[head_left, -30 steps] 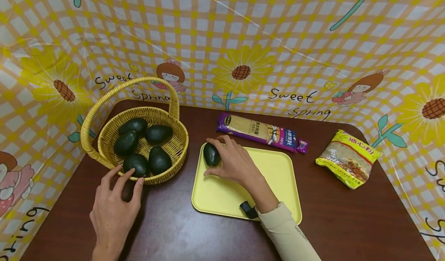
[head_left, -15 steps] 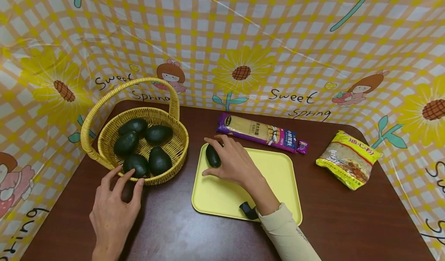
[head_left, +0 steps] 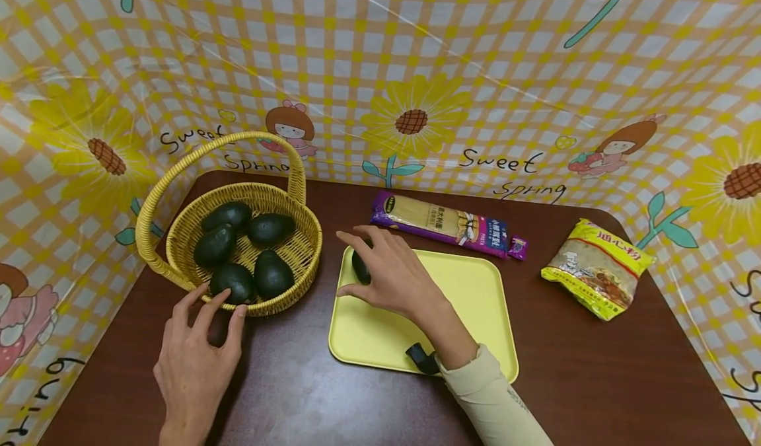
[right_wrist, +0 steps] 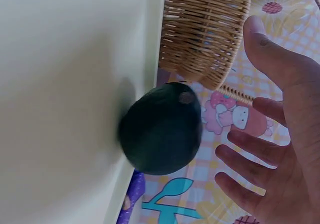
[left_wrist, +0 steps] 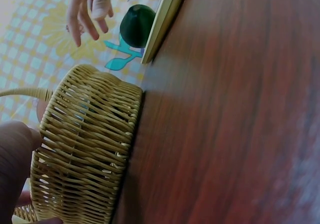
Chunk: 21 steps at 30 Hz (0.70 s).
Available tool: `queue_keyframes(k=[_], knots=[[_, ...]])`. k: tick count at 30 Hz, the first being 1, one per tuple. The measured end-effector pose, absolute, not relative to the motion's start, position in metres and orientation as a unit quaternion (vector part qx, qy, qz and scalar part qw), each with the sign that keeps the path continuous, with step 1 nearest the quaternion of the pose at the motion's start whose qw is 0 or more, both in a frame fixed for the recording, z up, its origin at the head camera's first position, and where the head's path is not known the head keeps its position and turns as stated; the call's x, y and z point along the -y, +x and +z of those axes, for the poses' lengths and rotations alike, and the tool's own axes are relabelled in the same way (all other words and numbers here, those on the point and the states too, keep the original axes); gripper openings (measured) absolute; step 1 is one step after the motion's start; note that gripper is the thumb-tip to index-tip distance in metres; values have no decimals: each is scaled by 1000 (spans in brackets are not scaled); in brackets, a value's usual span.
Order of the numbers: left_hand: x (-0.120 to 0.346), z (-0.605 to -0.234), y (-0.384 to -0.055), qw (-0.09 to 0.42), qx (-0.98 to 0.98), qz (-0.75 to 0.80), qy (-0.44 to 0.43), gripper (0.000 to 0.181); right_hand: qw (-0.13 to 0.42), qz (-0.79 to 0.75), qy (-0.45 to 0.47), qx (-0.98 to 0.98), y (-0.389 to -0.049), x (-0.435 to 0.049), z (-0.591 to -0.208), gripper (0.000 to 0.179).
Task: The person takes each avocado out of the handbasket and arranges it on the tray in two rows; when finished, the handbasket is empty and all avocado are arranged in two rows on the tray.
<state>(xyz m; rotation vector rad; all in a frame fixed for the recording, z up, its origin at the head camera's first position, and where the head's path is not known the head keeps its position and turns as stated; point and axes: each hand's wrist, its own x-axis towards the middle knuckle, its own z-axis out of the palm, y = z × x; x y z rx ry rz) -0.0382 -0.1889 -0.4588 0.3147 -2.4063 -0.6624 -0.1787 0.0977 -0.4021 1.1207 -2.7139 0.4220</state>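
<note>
A dark green avocado (head_left: 360,267) lies at the far left of the yellow tray (head_left: 470,314). Over it hovers my right hand (head_left: 395,274), fingers and thumb spread; the right wrist view shows a gap between these fingers and the avocado (right_wrist: 162,129). My left hand (head_left: 199,360) rests its fingertips on the near rim of the yellow wicker basket (head_left: 309,281), beside the nearest avocado (head_left: 232,283) inside. Several avocados lie in this basket. From the left wrist, the left thumb (left_wrist: 22,136) appears at the basket's edge.
Behind the tray lies a purple pasta packet (head_left: 440,223). A yellow food bag (head_left: 597,267) is on the right of the brown table (head_left: 571,373). Patterned cloth (head_left: 380,56) walls the back and sides. The basket's tall handle (head_left: 222,143) arches upward.
The right hand's fingers have spread from the avocado, letting it go onto the tray. On the tray, the avocado has turned a little. The left hand has stayed at the basket rim.
</note>
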Motion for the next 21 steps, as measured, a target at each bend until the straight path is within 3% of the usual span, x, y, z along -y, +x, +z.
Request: queue_keyframes(k=[21], knots=[[190,-459,-39,315,910,-244,115,36,102,130,424,891,-176,-64,-383,79]])
